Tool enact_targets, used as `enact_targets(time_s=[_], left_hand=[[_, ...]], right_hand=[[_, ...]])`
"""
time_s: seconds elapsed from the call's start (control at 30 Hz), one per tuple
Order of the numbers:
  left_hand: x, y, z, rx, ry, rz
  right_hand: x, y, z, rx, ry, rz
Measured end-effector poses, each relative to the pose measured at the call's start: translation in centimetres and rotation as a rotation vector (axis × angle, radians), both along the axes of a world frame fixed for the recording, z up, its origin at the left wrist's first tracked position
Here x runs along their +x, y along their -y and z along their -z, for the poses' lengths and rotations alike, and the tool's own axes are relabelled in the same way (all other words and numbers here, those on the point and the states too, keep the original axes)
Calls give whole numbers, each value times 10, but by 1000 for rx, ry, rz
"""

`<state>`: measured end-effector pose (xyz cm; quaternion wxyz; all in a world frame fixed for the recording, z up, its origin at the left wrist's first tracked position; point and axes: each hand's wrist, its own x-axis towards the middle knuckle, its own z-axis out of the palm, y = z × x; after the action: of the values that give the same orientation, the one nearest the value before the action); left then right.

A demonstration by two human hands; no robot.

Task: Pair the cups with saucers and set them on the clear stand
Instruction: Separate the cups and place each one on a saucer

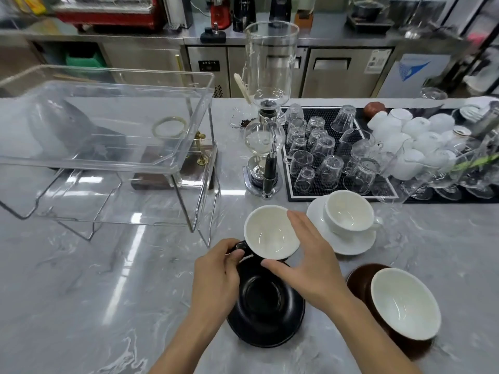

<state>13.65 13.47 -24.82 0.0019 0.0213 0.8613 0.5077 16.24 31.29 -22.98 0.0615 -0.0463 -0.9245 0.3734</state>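
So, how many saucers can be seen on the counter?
3. A black saucer lies under the hands, a white saucer stands further right under its cup, and a brown saucer sits nearest right, partly hidden by its cup.

Clear stand (113, 136) left, glasses mat (337, 184) right, saucers (266, 306) in front.

Café bar — siphon brewer (263, 147), upturned glasses (324, 155), steel fridges (348, 71)

The one head camera is looking forward and down from close above the counter (81, 292), toward its far edge.
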Motion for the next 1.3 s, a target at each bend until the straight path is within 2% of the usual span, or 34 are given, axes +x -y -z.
enact_targets(time_s=[0.2, 0.4, 0.53, 0.77, 1.3], left_hand=[[15, 12, -3, 25, -36, -7], [29, 24, 3, 66, -63, -29], [37, 30, 4, 82, -74, -14], [47, 34, 13, 91, -49, 6], [62, 45, 29, 97, 79, 58]], right_hand=[[22, -8, -1, -139, 29, -94], [40, -9, 8, -476, 66, -107], [53, -9, 14, -597, 71, -67], [68, -5, 22, -619, 105, -9], [82, -4, 33, -598, 211, -82]])
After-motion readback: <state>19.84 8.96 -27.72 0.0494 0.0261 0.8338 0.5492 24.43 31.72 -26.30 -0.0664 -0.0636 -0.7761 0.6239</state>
